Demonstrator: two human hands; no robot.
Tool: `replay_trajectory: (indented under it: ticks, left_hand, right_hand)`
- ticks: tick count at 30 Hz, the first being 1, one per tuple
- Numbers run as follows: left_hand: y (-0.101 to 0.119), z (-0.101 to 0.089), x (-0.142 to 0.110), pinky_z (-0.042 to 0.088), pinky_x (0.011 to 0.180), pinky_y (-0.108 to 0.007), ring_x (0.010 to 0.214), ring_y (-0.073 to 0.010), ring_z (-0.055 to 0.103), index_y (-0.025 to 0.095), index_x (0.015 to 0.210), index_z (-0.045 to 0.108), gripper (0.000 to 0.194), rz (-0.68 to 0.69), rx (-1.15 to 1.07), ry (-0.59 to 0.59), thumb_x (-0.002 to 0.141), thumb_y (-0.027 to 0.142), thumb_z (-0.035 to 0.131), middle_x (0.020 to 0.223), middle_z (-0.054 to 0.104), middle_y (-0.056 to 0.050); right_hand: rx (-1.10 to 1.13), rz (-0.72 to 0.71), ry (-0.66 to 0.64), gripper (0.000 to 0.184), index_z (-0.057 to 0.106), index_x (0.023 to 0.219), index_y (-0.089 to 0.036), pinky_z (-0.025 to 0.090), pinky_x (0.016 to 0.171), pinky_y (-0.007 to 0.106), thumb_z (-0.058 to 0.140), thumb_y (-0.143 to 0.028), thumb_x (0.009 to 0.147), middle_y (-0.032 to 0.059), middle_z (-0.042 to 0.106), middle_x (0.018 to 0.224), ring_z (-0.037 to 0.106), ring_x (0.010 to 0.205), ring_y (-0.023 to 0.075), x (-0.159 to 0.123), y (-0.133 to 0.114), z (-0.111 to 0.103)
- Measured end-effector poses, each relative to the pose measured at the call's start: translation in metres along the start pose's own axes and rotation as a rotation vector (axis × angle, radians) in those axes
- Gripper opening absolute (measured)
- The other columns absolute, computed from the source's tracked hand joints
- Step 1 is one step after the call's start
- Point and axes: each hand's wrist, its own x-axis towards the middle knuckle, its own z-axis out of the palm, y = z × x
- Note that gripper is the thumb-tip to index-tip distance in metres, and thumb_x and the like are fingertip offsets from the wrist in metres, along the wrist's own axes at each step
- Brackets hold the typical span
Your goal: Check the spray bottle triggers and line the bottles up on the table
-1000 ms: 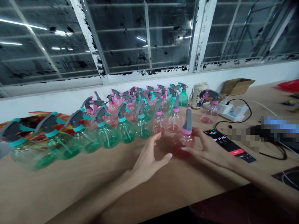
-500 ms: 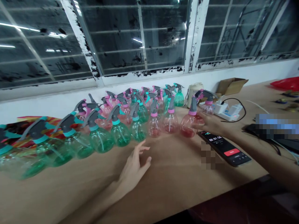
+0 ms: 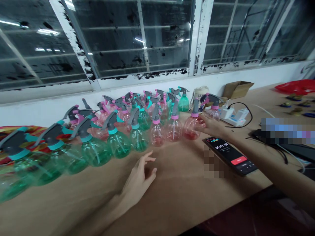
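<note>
Swung over to the right end of the front row since a second ago: the round, clear pink spray bottle with a grey head and pink collar, which had been closer in, between both hands. It stood upright on the brown worktop, a little reddish liquid at the bottom. Right hand had its fingers against the bottle's right side, though honestly I can't tell if they were clamped on it or just touching. Left hand was empty, thumb and fingers apart, over the worktop in front of the row. Just left of that bottle were two more pink-collared bottles, then a line of green spray bottles with teal collars. The black phone with a running timer lay near the right forearm, and a white power strip sat beyond it.
</note>
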Motion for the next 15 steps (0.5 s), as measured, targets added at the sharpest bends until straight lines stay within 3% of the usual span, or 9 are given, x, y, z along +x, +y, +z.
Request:
replay_trajectory:
  ticks: [5, 9, 12, 15]
  left_hand:
    - [0.000, 0.001, 0.003, 0.047, 0.094, -0.048, 0.114, -0.0249, 0.059, 0.028, 0.127, 0.038, 0.038, 0.005, 0.027, 0.019, 0.090, 0.025, 0.047, 0.128, 0.058, -0.007]
    - [-0.001, -0.003, 0.004, 0.046, 0.096, -0.049, 0.116, -0.0257, 0.058, 0.029, 0.122, 0.042, 0.031, 0.007, 0.030, 0.039, 0.091, 0.028, 0.047, 0.129, 0.057, -0.007]
    - [-0.002, -0.006, 0.004, 0.045, 0.098, -0.050, 0.118, -0.0252, 0.057, 0.030, 0.128, 0.036, 0.037, -0.017, 0.027, 0.034, 0.092, 0.029, 0.045, 0.127, 0.058, -0.006]
    - [-0.004, -0.008, 0.005, 0.045, 0.098, -0.050, 0.117, -0.0244, 0.058, 0.031, 0.131, 0.032, 0.040, -0.039, 0.015, 0.038, 0.092, 0.031, 0.045, 0.125, 0.060, -0.006]
  right_hand:
    - [0.105, 0.018, 0.011, 0.068, 0.050, 0.129, -0.020, 0.054, 0.080, 0.041, 0.062, -0.059, 0.074, 0.0130, 0.066, 0.115, 0.066, 0.097, 0.0274, -0.008, 0.006, -0.010]
    - [0.101, 0.154, 0.123, 0.060, 0.060, 0.113, -0.017, 0.053, 0.072, 0.038, 0.051, -0.066, 0.080, 0.0147, 0.069, 0.104, 0.067, 0.083, 0.0254, -0.009, 0.023, -0.032]
    - [0.050, 0.280, 0.228, 0.060, 0.063, 0.104, -0.013, 0.049, 0.072, 0.041, 0.046, -0.067, 0.082, 0.0189, 0.069, 0.097, 0.066, 0.083, 0.0286, -0.001, 0.042, -0.045]
    - [0.010, 0.338, 0.295, 0.065, 0.061, 0.109, -0.010, 0.047, 0.075, 0.045, 0.050, -0.066, 0.079, 0.0251, 0.065, 0.106, 0.064, 0.092, 0.0345, 0.015, 0.058, -0.047]
